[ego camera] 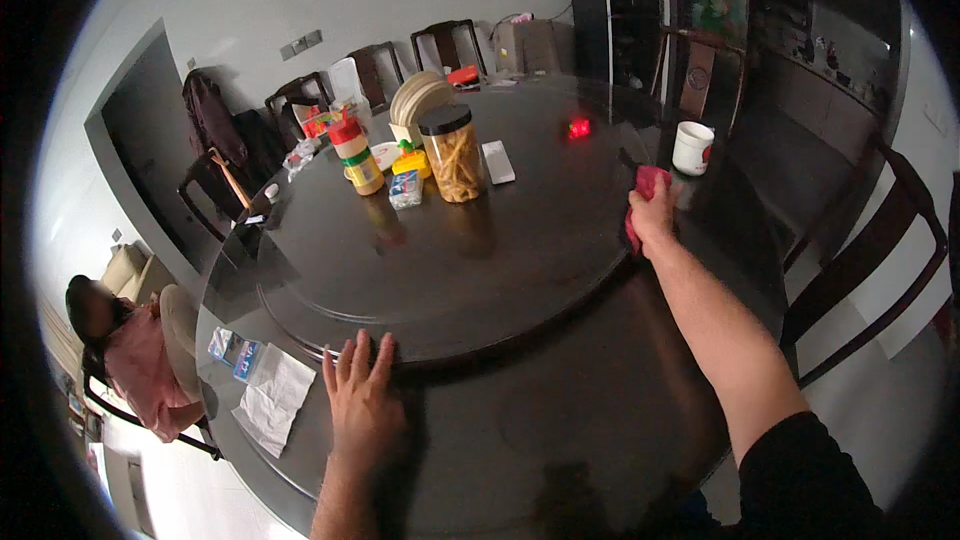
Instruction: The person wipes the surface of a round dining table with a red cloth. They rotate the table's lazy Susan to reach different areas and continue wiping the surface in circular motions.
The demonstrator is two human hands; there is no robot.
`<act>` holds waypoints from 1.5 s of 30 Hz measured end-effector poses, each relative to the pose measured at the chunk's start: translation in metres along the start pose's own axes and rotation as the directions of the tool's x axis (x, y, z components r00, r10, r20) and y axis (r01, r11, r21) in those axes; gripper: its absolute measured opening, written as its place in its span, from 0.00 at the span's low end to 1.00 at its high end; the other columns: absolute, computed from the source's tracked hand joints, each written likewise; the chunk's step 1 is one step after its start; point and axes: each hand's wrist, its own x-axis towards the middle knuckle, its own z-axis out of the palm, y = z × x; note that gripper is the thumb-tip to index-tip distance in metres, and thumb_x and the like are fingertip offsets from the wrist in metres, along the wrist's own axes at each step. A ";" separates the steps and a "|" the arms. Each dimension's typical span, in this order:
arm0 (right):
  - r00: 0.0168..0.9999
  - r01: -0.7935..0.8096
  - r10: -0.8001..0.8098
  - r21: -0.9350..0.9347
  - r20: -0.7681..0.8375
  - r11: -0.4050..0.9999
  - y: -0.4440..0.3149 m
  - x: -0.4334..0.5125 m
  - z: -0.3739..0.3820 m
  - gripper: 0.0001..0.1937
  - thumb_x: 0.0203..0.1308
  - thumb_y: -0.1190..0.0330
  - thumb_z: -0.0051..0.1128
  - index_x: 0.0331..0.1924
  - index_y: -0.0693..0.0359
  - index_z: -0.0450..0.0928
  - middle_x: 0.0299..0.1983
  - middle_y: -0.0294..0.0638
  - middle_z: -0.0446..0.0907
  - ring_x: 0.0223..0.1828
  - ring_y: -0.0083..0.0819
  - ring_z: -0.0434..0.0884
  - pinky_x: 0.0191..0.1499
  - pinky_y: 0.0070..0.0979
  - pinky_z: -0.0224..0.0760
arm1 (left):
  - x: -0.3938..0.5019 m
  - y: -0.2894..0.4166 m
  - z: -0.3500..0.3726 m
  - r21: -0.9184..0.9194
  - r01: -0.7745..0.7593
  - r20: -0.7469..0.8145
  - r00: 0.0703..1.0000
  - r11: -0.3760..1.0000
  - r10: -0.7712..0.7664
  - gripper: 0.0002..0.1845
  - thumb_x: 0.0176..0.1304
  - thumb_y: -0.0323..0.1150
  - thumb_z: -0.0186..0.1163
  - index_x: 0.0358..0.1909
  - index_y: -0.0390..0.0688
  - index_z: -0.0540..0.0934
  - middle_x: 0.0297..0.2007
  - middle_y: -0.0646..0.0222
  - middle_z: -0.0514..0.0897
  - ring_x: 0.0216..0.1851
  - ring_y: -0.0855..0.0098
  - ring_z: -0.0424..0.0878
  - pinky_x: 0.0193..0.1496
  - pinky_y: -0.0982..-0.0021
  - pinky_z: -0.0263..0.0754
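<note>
My right hand [652, 211] grips a red cloth [651, 181] at the right rim of a dark round turntable [525, 255], which sits on a larger round table [555, 405]. My left hand [363, 397] has its fingers spread, the tips at the turntable's near edge, and holds nothing. Just beyond the cloth stands a white mug [693, 148] with a red mark. To the left of my left hand, a crumpled white paper sheet [276, 401] lies beside small blue-and-white packets [246, 360].
On the turntable stand a black-lidded jar of snacks [453, 157], a red-capped bottle [357, 157], a stack of round plates or discs [421, 99], a yellow container [411, 163] and a white box [498, 162]. A person [142, 360] sits at left. Wooden chairs [870, 240] surround the table.
</note>
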 end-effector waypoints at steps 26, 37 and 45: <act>0.992 0.036 -0.053 0.143 0.117 0.989 0.013 -0.015 0.001 0.34 0.71 0.70 0.54 0.80 0.55 0.56 0.80 0.51 0.54 0.80 0.46 0.58 0.79 0.39 0.51 | -0.003 -0.024 -0.001 -0.105 0.064 -0.075 0.995 0.992 -0.073 0.49 0.46 0.23 0.64 0.77 0.46 0.63 0.76 0.47 0.61 0.79 0.47 0.56 0.82 0.42 0.40; 0.989 -0.024 -0.003 0.183 0.146 0.983 0.018 0.003 0.007 0.36 0.70 0.62 0.61 0.78 0.55 0.58 0.78 0.49 0.56 0.79 0.44 0.57 0.78 0.39 0.52 | -0.007 -0.038 0.004 0.011 0.232 -0.003 0.973 0.973 -0.232 0.46 0.49 0.27 0.65 0.76 0.47 0.65 0.76 0.45 0.62 0.80 0.50 0.56 0.82 0.44 0.35; 0.925 0.091 -0.120 0.094 0.360 0.991 -0.014 -0.128 -0.027 0.40 0.73 0.59 0.59 0.82 0.50 0.49 0.84 0.50 0.37 0.85 0.45 0.39 0.82 0.41 0.39 | -0.009 -0.026 0.005 0.130 0.147 -0.100 0.986 0.981 -0.135 0.36 0.58 0.29 0.59 0.73 0.41 0.68 0.70 0.40 0.70 0.76 0.49 0.63 0.81 0.42 0.39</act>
